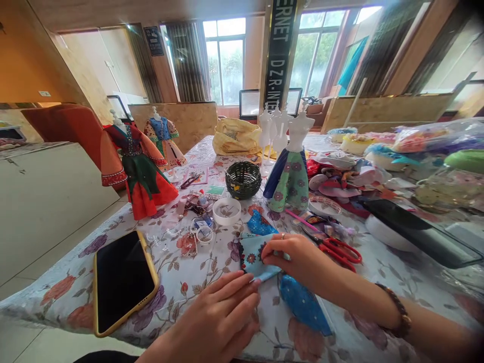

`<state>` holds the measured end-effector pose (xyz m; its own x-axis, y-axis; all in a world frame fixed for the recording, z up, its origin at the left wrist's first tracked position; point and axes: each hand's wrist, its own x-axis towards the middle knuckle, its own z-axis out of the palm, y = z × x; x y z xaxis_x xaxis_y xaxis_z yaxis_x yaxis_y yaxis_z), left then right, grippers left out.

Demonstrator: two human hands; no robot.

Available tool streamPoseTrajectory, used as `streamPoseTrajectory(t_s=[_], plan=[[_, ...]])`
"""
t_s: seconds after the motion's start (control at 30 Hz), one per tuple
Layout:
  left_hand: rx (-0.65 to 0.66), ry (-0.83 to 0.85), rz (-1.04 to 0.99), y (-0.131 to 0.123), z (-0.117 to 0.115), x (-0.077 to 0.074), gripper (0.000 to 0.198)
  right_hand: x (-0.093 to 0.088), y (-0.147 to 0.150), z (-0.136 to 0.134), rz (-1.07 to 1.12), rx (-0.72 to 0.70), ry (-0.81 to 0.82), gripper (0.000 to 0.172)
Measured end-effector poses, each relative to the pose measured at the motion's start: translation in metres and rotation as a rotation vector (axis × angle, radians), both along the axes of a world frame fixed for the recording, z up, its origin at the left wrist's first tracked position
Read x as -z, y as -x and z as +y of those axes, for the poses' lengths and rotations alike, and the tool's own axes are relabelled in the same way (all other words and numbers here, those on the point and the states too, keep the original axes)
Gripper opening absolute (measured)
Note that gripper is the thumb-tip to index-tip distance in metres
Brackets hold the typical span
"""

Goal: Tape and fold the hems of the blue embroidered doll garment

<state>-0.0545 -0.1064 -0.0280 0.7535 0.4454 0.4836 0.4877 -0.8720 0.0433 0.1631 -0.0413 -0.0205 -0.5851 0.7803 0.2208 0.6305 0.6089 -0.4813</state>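
A light blue fabric piece with printed flowers and a dark trimmed left edge lies on the table in front of me. My right hand has its fingers curled together on the right side of this fabric, pinching it. My left hand lies palm down with stretched fingers, its fingertips touching the near edge of the fabric. Bright blue dotted fabric shows as one piece behind the floral one and another piece below my right wrist. Red-handled scissors lie right of my right hand.
A phone in a yellow case lies left. Behind stand a white tape roll, a dark woven basket and a mannequin in a floral skirt. A red-and-green dress stands left. Scraps crowd the right.
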Motion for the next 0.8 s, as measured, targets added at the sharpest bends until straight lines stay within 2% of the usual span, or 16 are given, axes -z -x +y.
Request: streamPoseTrajectory(t_s=[0.13, 0.37, 0.57, 0.8], plan=[[0.021, 0.052, 0.033, -0.001, 0.002, -0.002, 0.027, 0.0, -0.01, 0.002, 0.008, 0.038, 0.018, 0.008], [0.013, 0.082, 0.039, -0.002, 0.001, 0.001, 0.025, 0.01, -0.012, 0.005, -0.063, 0.047, 0.004, 0.006], [0.007, 0.199, -0.035, -0.002, 0.003, 0.003, 0.025, 0.019, -0.015, 0.005, -0.101, 0.069, -0.025, 0.004], [-0.009, 0.255, -0.015, -0.002, 0.002, 0.004, 0.024, 0.006, -0.022, 0.009, -0.093, 0.072, -0.037, 0.006]])
